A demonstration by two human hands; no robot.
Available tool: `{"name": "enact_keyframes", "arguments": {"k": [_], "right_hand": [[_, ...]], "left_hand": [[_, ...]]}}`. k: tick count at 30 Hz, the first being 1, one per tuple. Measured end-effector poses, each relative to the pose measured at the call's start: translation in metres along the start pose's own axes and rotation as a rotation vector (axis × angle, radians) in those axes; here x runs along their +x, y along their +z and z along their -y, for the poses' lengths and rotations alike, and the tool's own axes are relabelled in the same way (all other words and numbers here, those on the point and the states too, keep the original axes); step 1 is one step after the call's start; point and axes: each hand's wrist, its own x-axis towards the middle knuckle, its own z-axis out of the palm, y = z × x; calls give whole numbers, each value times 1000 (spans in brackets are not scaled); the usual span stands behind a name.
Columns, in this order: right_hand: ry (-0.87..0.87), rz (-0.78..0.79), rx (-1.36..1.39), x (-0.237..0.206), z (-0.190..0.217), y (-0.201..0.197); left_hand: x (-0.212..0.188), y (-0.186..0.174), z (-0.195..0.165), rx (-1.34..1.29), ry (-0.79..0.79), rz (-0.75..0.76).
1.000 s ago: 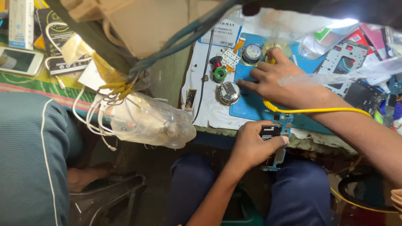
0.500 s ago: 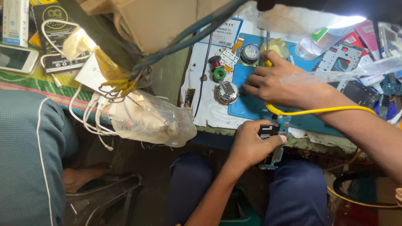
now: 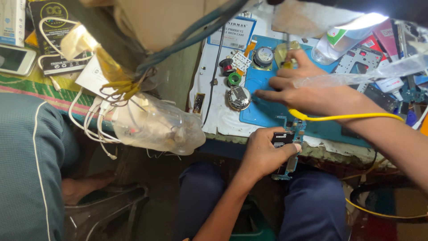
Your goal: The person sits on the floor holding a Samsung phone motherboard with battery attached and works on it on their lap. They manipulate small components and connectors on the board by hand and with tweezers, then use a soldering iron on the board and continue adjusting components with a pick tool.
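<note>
My left hand (image 3: 263, 154) grips a small phone circuit board (image 3: 289, 168) by its black chip, holding it upright at the table's front edge above my lap. My right hand (image 3: 312, 91) rests on the blue work mat (image 3: 263, 114) with its fingers stretched to the left. It pinches a thin tool with a yellow tip (image 3: 289, 65). A yellow cable (image 3: 352, 117) runs out from under this hand along my forearm to the right.
Round metal parts (image 3: 239, 97) (image 3: 263, 56), a green ring (image 3: 234, 79) and a black spool (image 3: 227, 66) lie left of the mat. A clear plastic bottle (image 3: 156, 127) stuffed with white cables hangs at the table edge. A white phone (image 3: 15, 59) and a person's teal sleeve (image 3: 31, 165) are on the left.
The view has shifted slightly. My right hand has edged a little to the right on the mat; my left hand still holds the board in the same place.
</note>
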Motion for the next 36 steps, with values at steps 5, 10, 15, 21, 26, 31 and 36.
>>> {"name": "enact_keyframes", "arguments": {"k": [5, 10, 15, 21, 26, 31, 36], "right_hand": [[-29, 12, 16, 12, 1, 21], [-32, 11, -22, 12, -1, 23], [5, -23, 4, 3, -8, 17], [4, -59, -58, -11, -8, 5], [55, -291, -10, -38, 0, -20], [295, -171, -69, -88, -5, -16], [652, -211, 463, -161, 4, 29]], "left_hand": [[0, 0, 3, -16, -27, 16], [0, -1, 1, -61, -7, 21], [-1, -2, -2, -65, -2, 24], [-1, -1, -1, -40, -2, 10], [0, 1, 1, -62, -24, 18], [-1, -1, 0, -16, 57, 16], [-6, -1, -3, -13, 50, 22]]}}
